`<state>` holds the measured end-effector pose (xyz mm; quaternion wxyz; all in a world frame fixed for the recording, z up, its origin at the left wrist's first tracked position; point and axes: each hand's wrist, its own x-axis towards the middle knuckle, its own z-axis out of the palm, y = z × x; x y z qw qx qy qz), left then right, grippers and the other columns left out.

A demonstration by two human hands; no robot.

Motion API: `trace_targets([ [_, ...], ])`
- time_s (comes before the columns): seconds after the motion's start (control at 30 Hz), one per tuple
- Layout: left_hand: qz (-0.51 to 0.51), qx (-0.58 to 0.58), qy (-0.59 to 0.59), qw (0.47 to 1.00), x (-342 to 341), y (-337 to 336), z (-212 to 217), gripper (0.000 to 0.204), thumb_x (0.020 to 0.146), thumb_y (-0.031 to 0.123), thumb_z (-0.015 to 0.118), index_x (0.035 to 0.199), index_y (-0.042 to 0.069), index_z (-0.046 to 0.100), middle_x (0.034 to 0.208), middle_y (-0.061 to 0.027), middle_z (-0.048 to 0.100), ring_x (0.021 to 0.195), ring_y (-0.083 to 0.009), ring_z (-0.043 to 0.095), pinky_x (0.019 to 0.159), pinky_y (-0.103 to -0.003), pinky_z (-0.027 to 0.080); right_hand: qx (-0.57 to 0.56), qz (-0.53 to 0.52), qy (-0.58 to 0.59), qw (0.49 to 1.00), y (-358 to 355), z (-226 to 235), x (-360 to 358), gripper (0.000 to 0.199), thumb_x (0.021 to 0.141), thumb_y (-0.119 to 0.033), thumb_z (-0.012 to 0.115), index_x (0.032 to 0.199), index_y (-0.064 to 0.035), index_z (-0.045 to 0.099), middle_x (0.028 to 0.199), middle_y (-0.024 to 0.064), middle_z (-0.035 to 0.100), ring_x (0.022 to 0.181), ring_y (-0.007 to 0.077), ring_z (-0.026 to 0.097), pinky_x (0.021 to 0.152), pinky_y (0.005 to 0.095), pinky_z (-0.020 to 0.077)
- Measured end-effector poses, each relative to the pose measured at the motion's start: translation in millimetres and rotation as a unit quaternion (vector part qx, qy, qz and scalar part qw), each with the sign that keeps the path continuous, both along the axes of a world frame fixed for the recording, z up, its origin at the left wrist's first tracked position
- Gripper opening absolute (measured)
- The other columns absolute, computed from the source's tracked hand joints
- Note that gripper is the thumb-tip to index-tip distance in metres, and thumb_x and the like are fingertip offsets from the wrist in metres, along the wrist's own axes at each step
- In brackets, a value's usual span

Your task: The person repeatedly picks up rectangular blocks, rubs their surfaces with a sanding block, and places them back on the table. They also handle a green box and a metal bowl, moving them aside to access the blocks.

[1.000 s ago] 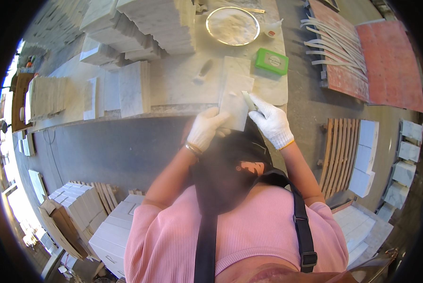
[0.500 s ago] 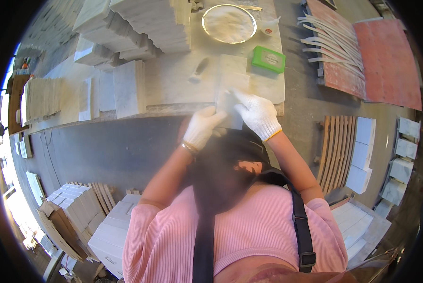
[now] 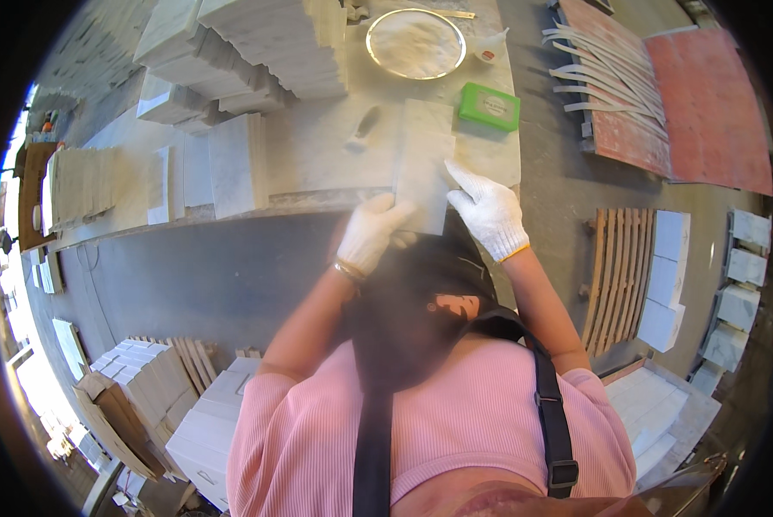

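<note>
White-gloved left hand [image 3: 372, 234] grips the near edge of a pale rectangular marble tile [image 3: 424, 177] on the stone workbench [image 3: 317, 155]; gloved right hand [image 3: 490, 211] clasps its right side. Likely step: positioning the tile. Green rectangular box [image 3: 488, 106] beyond.

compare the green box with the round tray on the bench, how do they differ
The green box is rectangular and bright green; the round tray is circular, pale, with a metallic rim. The box is smaller and lies nearer the gloved right hand; the tray sits farther back. Both rest flat on the workbench.
</note>
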<state>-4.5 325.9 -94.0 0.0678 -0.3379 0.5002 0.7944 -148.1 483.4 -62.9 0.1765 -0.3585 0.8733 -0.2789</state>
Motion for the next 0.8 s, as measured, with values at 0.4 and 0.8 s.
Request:
trace_targets([
  [0.4,-0.003,-0.013,-0.015,1.0,1,0,0,0.032,0.094,0.036,0.067,0.096,0.004,0.068,0.086,-0.0071,0.07,0.067,-0.0154,0.067,0.06,-0.026,0.052,0.053,0.032,0.014,0.998,-13,4,-11,0.044,0.09,-0.027,0.067,0.133,-0.0206,0.066,0.12,0.013,0.07,0.107,0.0303,0.068,0.09,0.0377,0.0539],
  [0.8,0.006,-0.002,0.003,1.0,1,0,-4,0.031,0.094,0.035,0.067,0.099,0.004,0.069,0.086,-0.0065,0.071,0.067,-0.0151,0.066,0.059,-0.026,0.051,0.069,0.05,0.039,0.996,-32,6,-12,0.039,0.091,-0.025,0.057,0.129,-0.0276,0.068,0.113,0.0099,0.072,0.101,0.0332,0.068,0.087,0.0402,0.0541],
])
